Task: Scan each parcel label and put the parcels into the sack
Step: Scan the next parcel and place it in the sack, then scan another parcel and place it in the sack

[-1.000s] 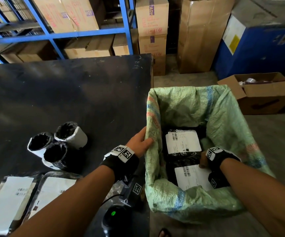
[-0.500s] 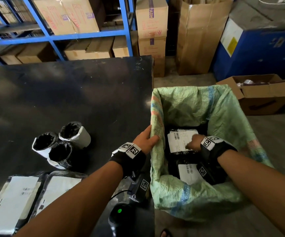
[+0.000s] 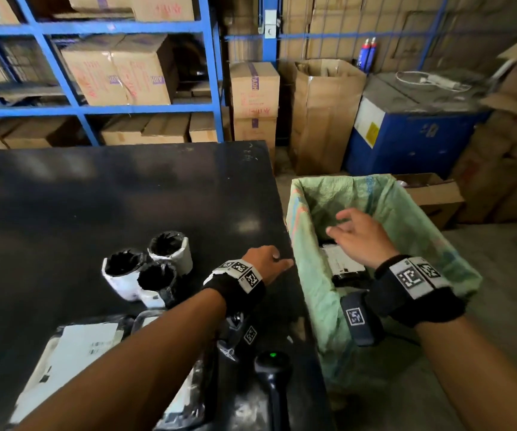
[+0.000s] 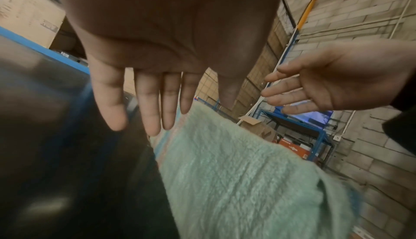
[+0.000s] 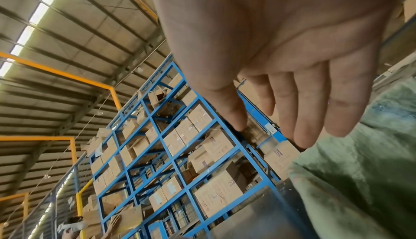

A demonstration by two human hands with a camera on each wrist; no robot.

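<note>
A green woven sack (image 3: 412, 213) stands open beside the black table's (image 3: 126, 206) right edge. Inside it lies a black parcel with a white label (image 3: 342, 259). My right hand (image 3: 345, 227) hovers above the sack's mouth, fingers spread and empty; the right wrist view shows the right hand (image 5: 281, 114) with its palm bare. My left hand (image 3: 277, 259) is at the table edge just left of the sack's rim, holding nothing. In the left wrist view the left hand's fingers (image 4: 146, 104) are straight above the sack (image 4: 236, 171). Three rolled parcels (image 3: 151, 269) and flat labelled parcels (image 3: 77, 346) lie on the table.
A black scanner (image 3: 272, 367) with a green light stands at the table's near right corner. Blue shelving (image 3: 145, 108) with cardboard boxes runs behind the table. Tall cartons (image 3: 322, 119), a blue machine (image 3: 412, 141) and an open box (image 3: 434, 197) stand on the floor beyond the sack.
My right hand has risen out of the sack, leaving the parcels inside. My left hand has let go of the sack's rim. The head view has tilted upward.
</note>
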